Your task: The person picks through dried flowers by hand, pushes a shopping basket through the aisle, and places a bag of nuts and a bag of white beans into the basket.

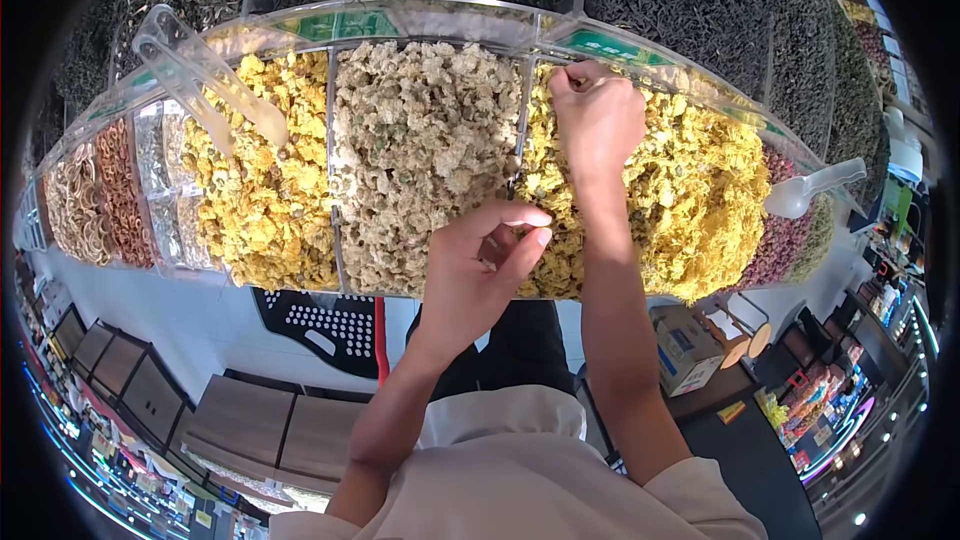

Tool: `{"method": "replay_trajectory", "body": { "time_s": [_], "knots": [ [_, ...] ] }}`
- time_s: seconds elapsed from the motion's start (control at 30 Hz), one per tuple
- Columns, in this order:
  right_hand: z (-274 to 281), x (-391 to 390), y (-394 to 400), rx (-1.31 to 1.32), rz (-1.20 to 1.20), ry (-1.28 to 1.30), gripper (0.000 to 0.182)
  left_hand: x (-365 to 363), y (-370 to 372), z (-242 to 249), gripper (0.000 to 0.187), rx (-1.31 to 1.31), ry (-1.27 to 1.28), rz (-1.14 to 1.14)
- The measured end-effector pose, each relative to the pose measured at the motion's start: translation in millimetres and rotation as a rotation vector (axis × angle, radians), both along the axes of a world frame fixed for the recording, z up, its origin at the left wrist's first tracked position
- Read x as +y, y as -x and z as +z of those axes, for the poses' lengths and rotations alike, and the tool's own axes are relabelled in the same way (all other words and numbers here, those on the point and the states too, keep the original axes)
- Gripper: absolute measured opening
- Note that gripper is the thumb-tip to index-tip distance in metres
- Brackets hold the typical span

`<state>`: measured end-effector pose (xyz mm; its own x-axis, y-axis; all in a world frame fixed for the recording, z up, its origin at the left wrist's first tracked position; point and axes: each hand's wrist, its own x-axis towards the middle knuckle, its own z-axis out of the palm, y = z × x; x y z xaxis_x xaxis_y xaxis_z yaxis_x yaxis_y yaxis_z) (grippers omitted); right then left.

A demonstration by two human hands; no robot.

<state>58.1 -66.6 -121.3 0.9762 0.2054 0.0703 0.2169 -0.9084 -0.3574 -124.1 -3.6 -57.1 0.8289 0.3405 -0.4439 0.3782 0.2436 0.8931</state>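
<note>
Yellow flowers point(698, 190) — right hand point(602, 120) (fingertips unclear)

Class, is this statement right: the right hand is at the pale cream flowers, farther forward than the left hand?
No: the head view shows the right hand at the yellow flowers, not the pale cream flowers. It is indeed farther forward than the left hand.

The right hand point(600, 120), fingers bent, is at the far side of the yellow flowers point(695, 195). The left hand point(485, 265), thumb and forefinger close together, is over the near part, beside the pale flowers point(420, 140).
</note>
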Motion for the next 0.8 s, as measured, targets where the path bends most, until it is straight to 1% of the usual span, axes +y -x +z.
{"method": "replay_trajectory", "body": {
  "time_s": [0.03,0.1,0.13,0.17,0.23,0.27,0.33,0.37,0.43,0.5,0.57,0.67,0.73,0.8],
  "knots": [
    [1.9,-4.2,-1.5,0.001,-0.001,-0.001,0.008,0.6,0.2,1.2,0.015,0.001,-0.001,-0.001],
    [6.1,-16.8,-5.9,0.076,0.087,-0.278,0.007,2.8,1.9,2.8,0.015,0.034,0.023,-0.007],
    [10.7,-25.0,-6.1,0.163,0.048,-0.36,0.005,3.5,3.2,2.3,0.015,0.038,0.021,-0.006],
    [12.7,-31.5,-5.0,0.121,0.08,-0.516,0.006,4.1,3.5,1.2,0.015,0.029,0.024,0.004],
    [30.6,-45.5,-3.1,0.385,-0.008,-0.686,0.007,3.2,2.9,0.4,0.015,0.018,0.032,0.012],
    [32.2,-53.9,-2.6,0.382,-0.008,-0.684,0.007,2.8,1.9,0.2,0.015,0.002,0.02,0.014],
    [33.7,-68.1,-0.4,0.692,0.014,-1.157,0.012,2.3,0.9,0.8,0.014,-0.013,0.008,0.015],
    [36.2,-74.2,0.8,0.692,0.014,-1.159,0.012,2.2,0.6,1.5,0.014,-0.003,-0.002,0.007],
    [43.6,-81.6,3.9,0.9,0.003,-1.383,0.017,1.3,0.0,2.3,0.014,0.007,-0.014,-0.005],
    [44.5,-84.2,7.4,0.904,-0.024,-1.426,0.02,0.1,-1.2,2.6,0.014,-0.013,-0.034,-0.004],
    [46.3,-88.0,9.6,0.973,0.01,-1.489,0.022,-1.0,-1.2,2.5,0.014,-0.017,-0.041,-0.001],
    [56.1,-91.3,10.1,0.981,0.047,-1.538,0.024,-4.7,-4.0,1.8,0.013,-0.034,-0.037,0.028],
    [63.7,-92.6,8.4,0.968,0.05,-1.529,0.024,-7.4,-6.3,1.4,0.012,-0.053,-0.025,0.048],
    [73.6,-91.7,6.4,0.938,0.045,-1.512,0.023,-7.6,-6.6,1.9,0.013,-0.003,0.027,0.036]
  ]
}}
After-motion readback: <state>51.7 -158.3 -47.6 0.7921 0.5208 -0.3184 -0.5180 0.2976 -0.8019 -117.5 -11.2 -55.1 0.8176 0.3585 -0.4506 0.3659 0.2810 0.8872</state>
